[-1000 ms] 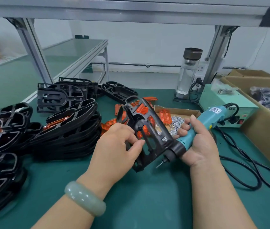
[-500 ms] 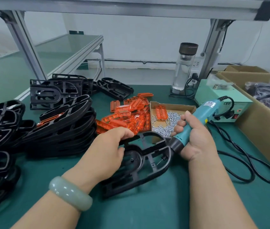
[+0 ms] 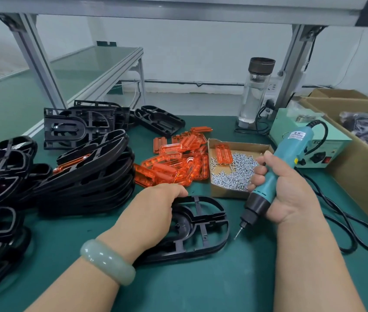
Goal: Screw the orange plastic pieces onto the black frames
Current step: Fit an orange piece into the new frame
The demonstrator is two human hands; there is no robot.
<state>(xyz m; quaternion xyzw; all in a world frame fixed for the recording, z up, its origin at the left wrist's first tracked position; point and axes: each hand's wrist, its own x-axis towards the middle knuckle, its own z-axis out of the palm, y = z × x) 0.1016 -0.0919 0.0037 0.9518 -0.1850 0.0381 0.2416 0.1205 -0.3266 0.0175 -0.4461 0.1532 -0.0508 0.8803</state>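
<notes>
Progress check: the black frame lying flat in the middle of the tabletop looks bare, with no orange part fitted on it as far as I can see. The left hand has its fingers curled over the frame's far rim. The right hand is wrapped around the electric screwdriver, bit pointing down just beside the frame's right edge, not touching it. The orange pieces sit in a pile right behind, next to the box of screws, with plenty in both. Over on the left, the stack of frames shows a couple with orange already in, so some look done, but I can't tell how many. I reckon this one needs its piece first, then screws.
</notes>
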